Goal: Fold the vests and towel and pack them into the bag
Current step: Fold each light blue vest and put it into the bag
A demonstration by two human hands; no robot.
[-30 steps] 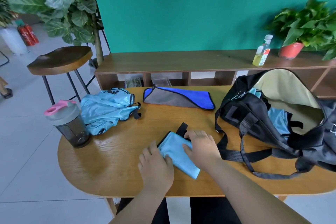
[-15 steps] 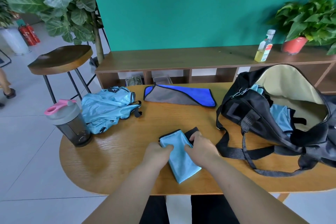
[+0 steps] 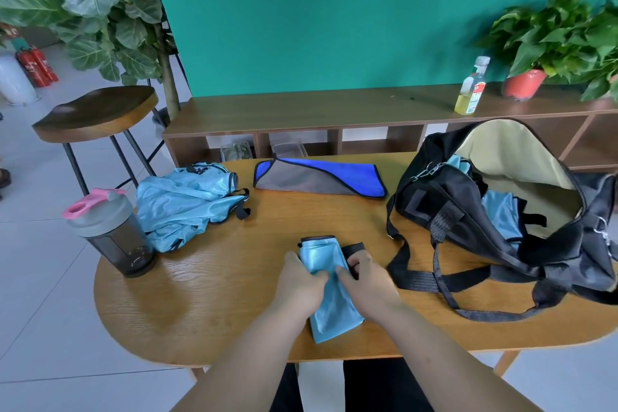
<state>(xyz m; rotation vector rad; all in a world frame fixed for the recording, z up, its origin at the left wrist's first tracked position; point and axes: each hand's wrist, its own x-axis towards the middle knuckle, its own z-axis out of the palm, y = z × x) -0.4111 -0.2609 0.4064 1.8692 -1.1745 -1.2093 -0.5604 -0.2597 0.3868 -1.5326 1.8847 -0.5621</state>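
On the oval wooden table [image 3: 217, 294] the big black fabric duffel bag [image 3: 444, 211] sits at the right, flap thrown back, beige lining showing. Inside it lies shiny light-blue cloth with black trim. Near the front edge the left hand [image 3: 301, 281] and right hand [image 3: 366, 281] both grip a narrow folded light-blue vest [image 3: 331, 314], fingers curled over its long edges. Further back lies the blue-and-grey towel [image 3: 317, 177]. At the left is a crumpled heap of light-blue vests [image 3: 187, 204], just beside a smoky plastic shaker bottle with a pink-tabbed grey lid [image 3: 110, 234] — its contents I cannot make out.
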